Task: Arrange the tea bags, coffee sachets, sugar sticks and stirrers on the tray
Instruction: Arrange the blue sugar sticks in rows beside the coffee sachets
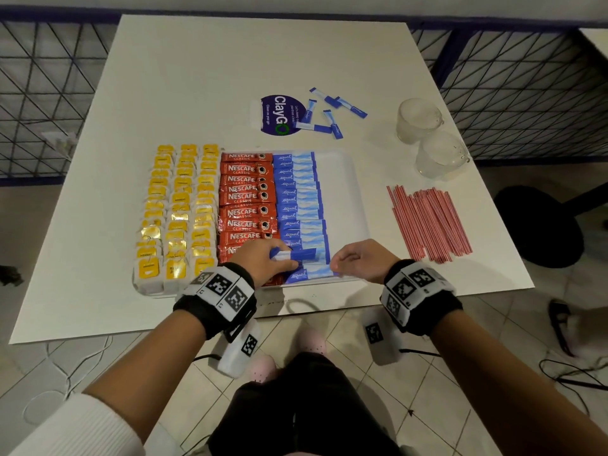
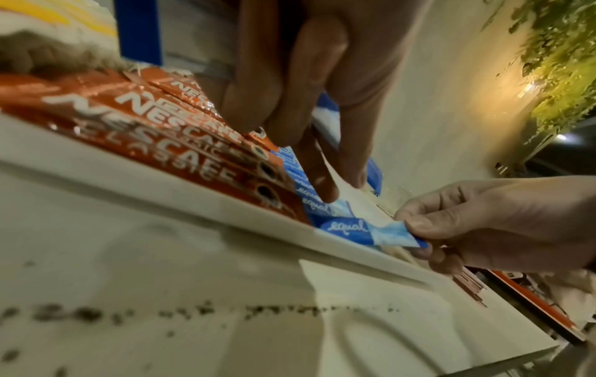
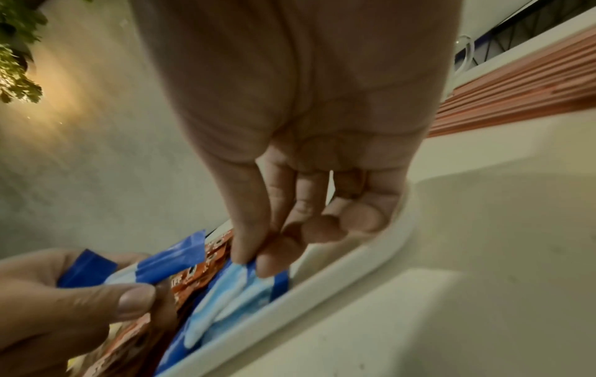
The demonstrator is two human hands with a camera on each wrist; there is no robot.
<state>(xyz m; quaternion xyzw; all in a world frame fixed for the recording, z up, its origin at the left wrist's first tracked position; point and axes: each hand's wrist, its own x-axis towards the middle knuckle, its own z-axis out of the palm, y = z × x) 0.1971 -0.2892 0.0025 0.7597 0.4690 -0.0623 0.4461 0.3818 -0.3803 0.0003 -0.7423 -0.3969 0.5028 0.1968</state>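
Yellow tea bags [image 1: 177, 212] at the white plastic tray's [image 1: 348, 199] 9 o'clock, red coffee sachets [image 1: 246, 199] beside. Your left hand [image 1: 263, 258] fingers [image 2: 322, 183] grip spare blue sugar sticks [image 1: 292, 255]; right hand [image 1: 365, 261] pinches the nearest stick [image 2: 371, 233] at 6 o'clock. Red stirrers [image 1: 431, 222] on the bench [image 1: 197, 77], 3 o'clock.

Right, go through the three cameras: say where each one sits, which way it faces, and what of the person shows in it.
Head: on the person's head, looking down at the white plastic tray on the white table; both forearms, wristbands, legs show.
Left wrist: under the left hand, looking along its fingers at the red Nescafe coffee sachets.
Right wrist: under the right hand, looking along fingers pinching the nearest blue Equal sugar stick.
Shared: both wrist views show that stick and the opposite hand.
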